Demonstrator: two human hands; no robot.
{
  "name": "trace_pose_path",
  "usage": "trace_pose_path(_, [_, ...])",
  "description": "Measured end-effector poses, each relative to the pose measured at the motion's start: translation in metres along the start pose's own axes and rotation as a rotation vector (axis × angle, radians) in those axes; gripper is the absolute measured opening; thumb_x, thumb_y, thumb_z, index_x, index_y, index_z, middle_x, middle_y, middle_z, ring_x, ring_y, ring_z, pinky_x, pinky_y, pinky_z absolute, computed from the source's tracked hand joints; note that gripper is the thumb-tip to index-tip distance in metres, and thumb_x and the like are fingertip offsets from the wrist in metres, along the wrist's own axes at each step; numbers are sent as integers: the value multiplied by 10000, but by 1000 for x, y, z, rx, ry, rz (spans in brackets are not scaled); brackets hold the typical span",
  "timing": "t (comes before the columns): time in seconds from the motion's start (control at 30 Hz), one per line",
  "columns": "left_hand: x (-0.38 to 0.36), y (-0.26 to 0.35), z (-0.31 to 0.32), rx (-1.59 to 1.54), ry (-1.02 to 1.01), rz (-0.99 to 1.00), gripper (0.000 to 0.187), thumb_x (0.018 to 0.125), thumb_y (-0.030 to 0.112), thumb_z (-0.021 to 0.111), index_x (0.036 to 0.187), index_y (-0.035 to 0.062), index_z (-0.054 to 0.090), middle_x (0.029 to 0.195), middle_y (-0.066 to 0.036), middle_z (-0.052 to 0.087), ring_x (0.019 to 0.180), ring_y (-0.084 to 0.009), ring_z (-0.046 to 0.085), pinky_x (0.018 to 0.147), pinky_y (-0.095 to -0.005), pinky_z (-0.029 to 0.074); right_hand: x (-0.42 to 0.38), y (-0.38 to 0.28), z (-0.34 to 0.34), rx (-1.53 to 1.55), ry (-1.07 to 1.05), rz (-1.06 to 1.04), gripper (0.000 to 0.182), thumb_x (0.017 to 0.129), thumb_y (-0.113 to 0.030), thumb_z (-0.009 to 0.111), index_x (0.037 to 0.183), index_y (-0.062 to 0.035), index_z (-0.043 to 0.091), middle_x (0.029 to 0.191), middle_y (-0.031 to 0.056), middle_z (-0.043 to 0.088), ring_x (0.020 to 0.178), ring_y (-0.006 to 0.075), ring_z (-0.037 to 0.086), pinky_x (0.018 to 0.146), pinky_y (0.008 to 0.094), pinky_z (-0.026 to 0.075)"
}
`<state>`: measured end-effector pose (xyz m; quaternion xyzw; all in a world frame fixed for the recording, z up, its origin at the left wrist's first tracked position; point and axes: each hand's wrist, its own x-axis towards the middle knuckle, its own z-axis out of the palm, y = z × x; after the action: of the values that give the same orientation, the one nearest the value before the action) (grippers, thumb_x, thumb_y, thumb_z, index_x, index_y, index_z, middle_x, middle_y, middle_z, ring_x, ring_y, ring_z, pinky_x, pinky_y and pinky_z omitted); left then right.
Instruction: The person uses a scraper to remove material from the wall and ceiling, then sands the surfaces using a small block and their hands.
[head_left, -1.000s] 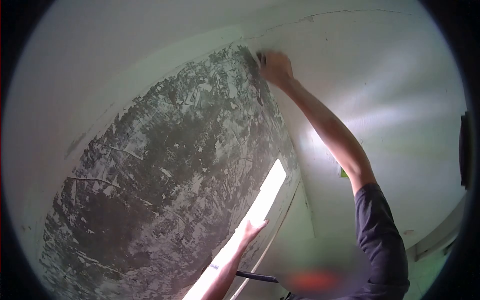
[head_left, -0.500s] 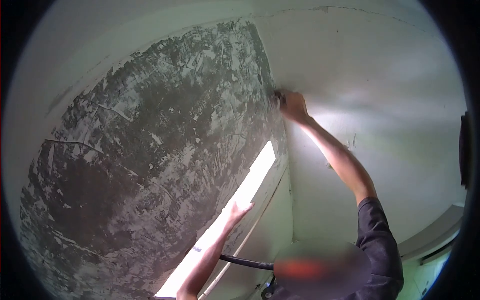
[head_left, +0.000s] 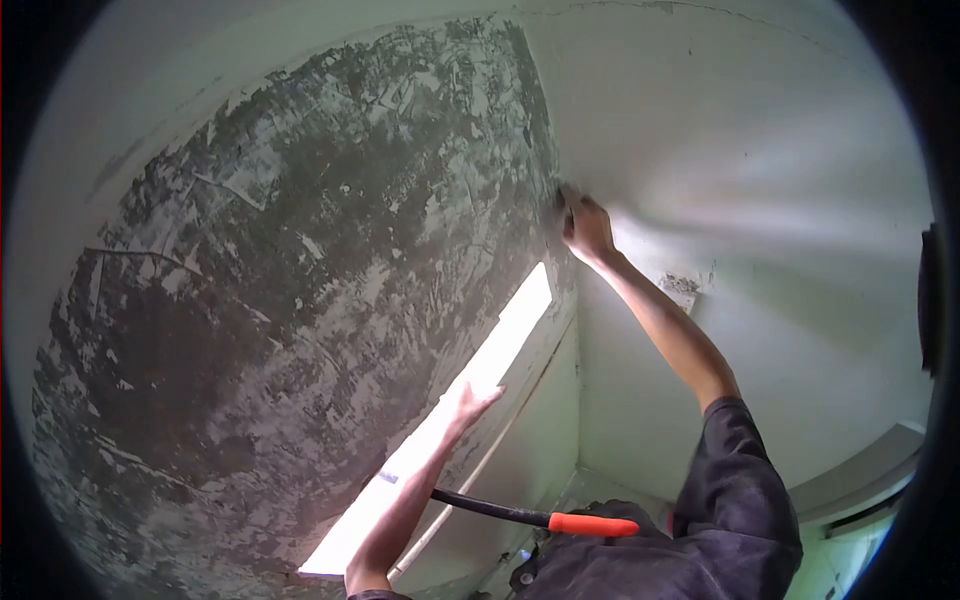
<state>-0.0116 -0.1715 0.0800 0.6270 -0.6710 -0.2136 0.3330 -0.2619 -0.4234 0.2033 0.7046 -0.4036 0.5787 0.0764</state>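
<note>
My right hand [head_left: 588, 230] is raised to the corner where the mottled wall meets the pale wall. Its fingers close around a small dark tool [head_left: 562, 197], mostly hidden, pressed at the corner. My left hand [head_left: 472, 405] is against the glaring white strip [head_left: 520, 318] along the mottled wall's lower edge. Its thumb sticks out to the right; glare washes out the other fingers, and no held object shows there. Grey patches and pale streaks cover the mottled wall [head_left: 300, 270]. Beneath my left forearm, a black rod with an orange grip [head_left: 595, 524] reaches toward my dark shirt.
The smooth pale wall [head_left: 820, 300] fills the right side, with a rough patch [head_left: 680, 288] beside my right forearm. A thin pale pipe [head_left: 490, 455] slants below the bright strip. A dark object [head_left: 930, 300] stands at the far right edge.
My right hand has shifted slightly down and right along the corner, its wrist at a different angle. My left hand stays by the bright strip. The view has tilted a little.
</note>
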Motion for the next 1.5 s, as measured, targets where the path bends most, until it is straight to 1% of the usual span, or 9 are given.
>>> trace_pose_path(0.27, [10,-56,27,-145,15,-19,561,757,410,757,1026,-62,616,891,-145,660,831,-222,622,753,-361,513,162,-71,-35,-100,84,-36,333,848,-194,535,1173,-166,600,863,181,657,856,396,625,771,481,513])
trace_pose_path(0.43, [9,-45,26,-206,28,-42,542,748,391,770,998,-65,618,861,-139,659,802,-221,624,728,-357,521,52,-29,15,-23,179,-77,341,850,-166,557,1182,-92,558,932,201,643,831,403,620,751,498,510])
trace_pose_path(0.6, [14,-76,44,-183,51,-38,527,756,382,764,1006,-59,623,885,-149,668,816,-228,633,741,-362,524,-103,41,14,-237,-520,188,317,798,-56,555,1104,-90,630,958,224,655,854,407,637,755,478,522])
trace_pose_path(0.73, [8,-28,17,-21,37,0,539,785,441,707,1056,-19,630,954,-154,680,868,-253,648,779,-384,520,12,-15,-11,-43,156,-40,295,882,-107,521,1155,-145,628,1002,207,646,859,394,631,785,459,517])
trace_pose_path(0.87, [9,-46,27,-163,41,-3,531,772,400,740,1035,-44,616,908,-143,665,839,-226,629,756,-365,517,137,-70,-15,-137,160,22,299,850,-269,564,1113,-141,626,883,203,641,837,386,627,742,485,511])
trace_pose_path(1.07, [14,-51,25,-166,-56,-55,531,759,398,756,999,-56,618,873,-136,657,809,-223,616,735,-365,513,-19,-6,30,-54,169,-15,321,837,-128,564,1154,-106,607,673,179,555,665,376,589,588,501,473])
trace_pose_path(1.17, [6,-21,10,-139,-102,-163,579,777,402,712,1074,-75,574,913,-136,646,866,-225,588,797,-372,484,-108,52,30,-204,-333,163,300,863,-141,570,1147,-97,658,960,203,674,884,370,650,756,438,527])
trace_pose_path(1.3, [5,-10,9,-73,-11,-65,580,779,410,713,1071,-72,575,918,-135,642,865,-219,582,796,-374,482,-11,14,-5,-108,183,15,312,896,-159,539,1196,-159,624,964,203,647,894,371,638,796,476,499])
trace_pose_path(1.5, [5,-19,8,-129,-95,-109,599,786,411,708,1117,-70,573,993,-164,655,936,-243,601,852,-374,477,149,-62,-24,-105,108,7,344,858,-192,538,1193,-148,606,898,188,648,841,376,630,726,484,509])
